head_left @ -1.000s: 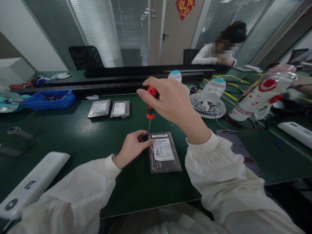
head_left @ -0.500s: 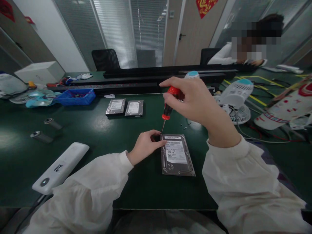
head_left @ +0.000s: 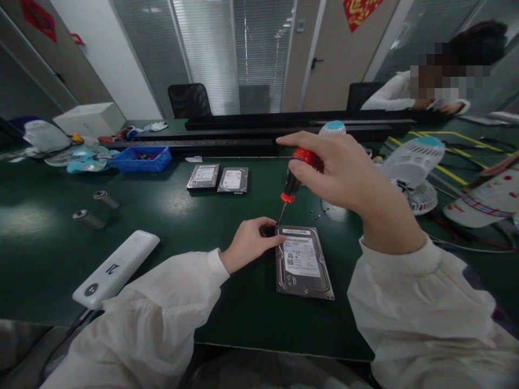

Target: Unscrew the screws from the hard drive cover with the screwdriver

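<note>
A silver hard drive (head_left: 303, 265) with a white label lies flat on the green table. My left hand (head_left: 252, 242) grips its upper left corner, the thumb on the top face and the fingers at the far edge. In my right hand (head_left: 338, 167) is a red and black screwdriver (head_left: 292, 183), tilted, its handle between thumb and fingers with the index finger stretched out over it. The screwdriver's tip meets the drive's upper left corner, close to my left fingertips. Several small screws (head_left: 318, 217) are scattered beyond the drive.
Two more drives (head_left: 203, 176) (head_left: 233, 180) lie farther back. A blue tray (head_left: 142, 160), two metal cylinders (head_left: 88, 219) and a white power bank (head_left: 117, 270) are on the left. White fans (head_left: 417, 159) stand right. A person (head_left: 409, 89) sits across the table.
The whole view has shifted, so things appear farther right. The screwdriver leans a little more, its tip still at the drive's corner. Both hands keep their holds.
</note>
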{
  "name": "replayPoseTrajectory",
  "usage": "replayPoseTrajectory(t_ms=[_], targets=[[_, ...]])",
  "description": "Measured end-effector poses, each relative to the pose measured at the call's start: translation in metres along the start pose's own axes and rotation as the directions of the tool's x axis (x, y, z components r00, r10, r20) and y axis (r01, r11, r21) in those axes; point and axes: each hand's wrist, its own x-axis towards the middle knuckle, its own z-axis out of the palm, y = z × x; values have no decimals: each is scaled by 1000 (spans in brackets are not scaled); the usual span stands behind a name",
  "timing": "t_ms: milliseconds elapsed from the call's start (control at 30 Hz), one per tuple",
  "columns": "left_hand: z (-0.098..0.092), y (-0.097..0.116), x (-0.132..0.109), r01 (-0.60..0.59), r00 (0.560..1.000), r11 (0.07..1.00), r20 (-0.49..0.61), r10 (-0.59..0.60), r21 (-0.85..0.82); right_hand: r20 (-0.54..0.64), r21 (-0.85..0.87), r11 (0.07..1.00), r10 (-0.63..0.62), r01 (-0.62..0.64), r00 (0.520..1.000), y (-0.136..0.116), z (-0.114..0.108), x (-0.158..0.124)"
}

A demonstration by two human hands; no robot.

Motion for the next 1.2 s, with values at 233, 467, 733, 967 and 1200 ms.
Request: replayPoseTrajectory(t_ms=[233,467,733,967,1200], targets=[[-1,-2,0,-5,1000,1000,4,5,-8,6,-13,1000,-16,17,1000,1,-1,1],[1,-6,1,-32,999,999,-12,32,-17,-20,-44,995,88,-89,996,1,0,2],[0,-3,1,-21,1000,1000,-7,21,-19,9,30,1000,-6,6,1000,2,-1,1],[-1,-2,0,-10,1000,1000,5,10,-21,19,17,1000,4,-5,1000,5,-2,1],[-3,-2,0,-16,1000,1000,-2,16,-16,10,-64,993,103,-102,995,4,-1,3]])
